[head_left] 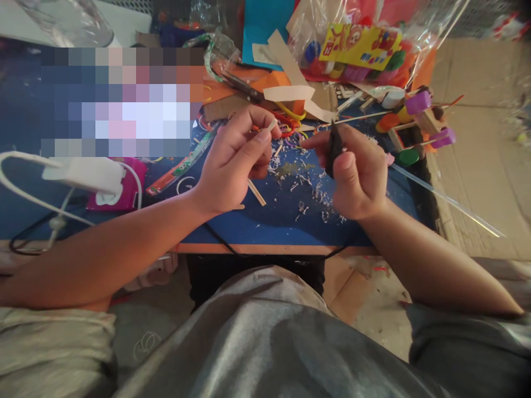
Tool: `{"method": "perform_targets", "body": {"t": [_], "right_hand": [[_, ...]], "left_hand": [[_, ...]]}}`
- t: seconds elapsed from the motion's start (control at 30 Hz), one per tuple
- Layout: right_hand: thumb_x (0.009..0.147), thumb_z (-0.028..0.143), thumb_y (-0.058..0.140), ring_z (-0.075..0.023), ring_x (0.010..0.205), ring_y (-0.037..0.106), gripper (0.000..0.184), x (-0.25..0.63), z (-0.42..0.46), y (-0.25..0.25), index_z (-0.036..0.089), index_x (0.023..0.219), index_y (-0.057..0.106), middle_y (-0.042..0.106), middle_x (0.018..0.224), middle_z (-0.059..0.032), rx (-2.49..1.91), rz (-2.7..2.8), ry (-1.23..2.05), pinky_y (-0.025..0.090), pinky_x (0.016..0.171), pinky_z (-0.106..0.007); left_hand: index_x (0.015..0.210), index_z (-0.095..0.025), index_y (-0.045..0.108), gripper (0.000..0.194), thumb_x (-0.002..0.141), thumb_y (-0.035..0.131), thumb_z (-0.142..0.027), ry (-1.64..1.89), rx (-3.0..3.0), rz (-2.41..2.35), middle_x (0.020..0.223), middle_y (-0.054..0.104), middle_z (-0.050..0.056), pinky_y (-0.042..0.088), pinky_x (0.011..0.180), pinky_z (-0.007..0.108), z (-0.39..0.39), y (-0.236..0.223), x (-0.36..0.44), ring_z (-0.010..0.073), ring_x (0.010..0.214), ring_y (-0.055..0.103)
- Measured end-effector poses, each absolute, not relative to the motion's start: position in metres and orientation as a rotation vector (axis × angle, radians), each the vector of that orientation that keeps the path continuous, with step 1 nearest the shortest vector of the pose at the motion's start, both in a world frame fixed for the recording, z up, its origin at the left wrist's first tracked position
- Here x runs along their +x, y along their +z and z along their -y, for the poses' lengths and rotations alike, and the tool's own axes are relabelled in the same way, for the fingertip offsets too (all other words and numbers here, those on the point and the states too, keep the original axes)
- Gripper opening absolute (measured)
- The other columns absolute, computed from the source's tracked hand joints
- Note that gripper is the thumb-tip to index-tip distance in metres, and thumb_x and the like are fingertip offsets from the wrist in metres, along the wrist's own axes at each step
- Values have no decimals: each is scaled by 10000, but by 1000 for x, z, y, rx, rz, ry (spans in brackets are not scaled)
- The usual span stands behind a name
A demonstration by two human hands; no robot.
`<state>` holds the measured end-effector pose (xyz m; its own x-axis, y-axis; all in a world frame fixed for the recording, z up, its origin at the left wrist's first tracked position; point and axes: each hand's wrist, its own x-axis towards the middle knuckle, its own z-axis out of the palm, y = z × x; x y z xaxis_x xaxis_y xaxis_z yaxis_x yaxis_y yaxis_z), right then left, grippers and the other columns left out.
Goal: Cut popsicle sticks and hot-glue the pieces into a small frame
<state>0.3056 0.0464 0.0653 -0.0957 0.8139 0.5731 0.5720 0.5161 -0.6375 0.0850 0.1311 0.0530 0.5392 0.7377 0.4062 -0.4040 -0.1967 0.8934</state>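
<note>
Grey cloth of my shirt (265,326) lies nearest, on the near side of the white shavings (302,208); being this close to the blue surface (282,229) probably makes for an easy reach. Loose sticks (256,193) lie left of the shavings, perhaps left there as handy spares. Just right of the shavings, my right hand (360,171) has its grip closed around a dark tool (334,148), whose kind I can't make out; the index finger stretches out, likely to steady it. Left of the shavings and a little beyond, my left hand (240,152) pinches a pale stick (272,126) between thumb and fingers, its tip poking out, I judge, so that end stays exposed. Stick and tool are apart. Beyond the shavings, scissors (243,85) and a yellow-labelled bag (360,50) sit farther back, seemingly out of either grip's way.
</note>
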Motion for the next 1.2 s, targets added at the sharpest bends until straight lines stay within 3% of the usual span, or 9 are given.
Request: {"method": "perform_targets", "body": {"t": [0.2,0.37,0.5,0.73,0.93,1.2], "right_hand": [[1135,693,525,-290,890,710,546,307,-54,65,245,1232,821,709,967,-103,-1101,1968,246,608,858,-495],[1111,678,591,-294,907,732,494,306,-55,63,258,1222,824,752,991,-112,-1096,2006,263,614,854,-485],[1127,650,588,-277,895,733,474,305,-55,62,248,1210,825,751,971,-101,-1065,2016,259,602,834,-461],[1104,642,663,-245,815,684,464,309,-61,56,224,1234,818,715,914,-77,-907,2013,197,576,743,-417],[1122,548,662,-254,837,696,382,311,-63,54,221,1255,807,716,929,-85,-883,2010,189,586,760,-432],[1130,558,638,-254,816,682,387,312,-62,57,228,1184,832,704,882,-80,-925,1986,212,560,740,-436]], "left_hand": [[1059,-259,631,277,1099,716,-519,1156,1654,-284,936,622,3,384,527,255,-124,51,84,82,611,491],[1187,-303,643,369,1106,649,-662,1068,1822,-439,865,635,-3,522,573,292,-116,55,76,136,630,649],[1169,-294,640,371,1104,647,-660,1064,1842,-454,1018,720,38,622,695,342,-113,57,75,180,787,743],[1171,-303,607,348,1154,584,-649,1105,1949,-393,1017,693,27,589,619,300,-117,54,76,144,737,709],[1202,-307,631,361,1163,574,-662,1132,1989,-398,1020,696,26,613,590,281,-118,52,76,146,747,760],[1207,-297,655,401,1157,578,-688,1106,1977,-450,1027,751,33,676,636,286,-115,55,73,199,880,851]]}}
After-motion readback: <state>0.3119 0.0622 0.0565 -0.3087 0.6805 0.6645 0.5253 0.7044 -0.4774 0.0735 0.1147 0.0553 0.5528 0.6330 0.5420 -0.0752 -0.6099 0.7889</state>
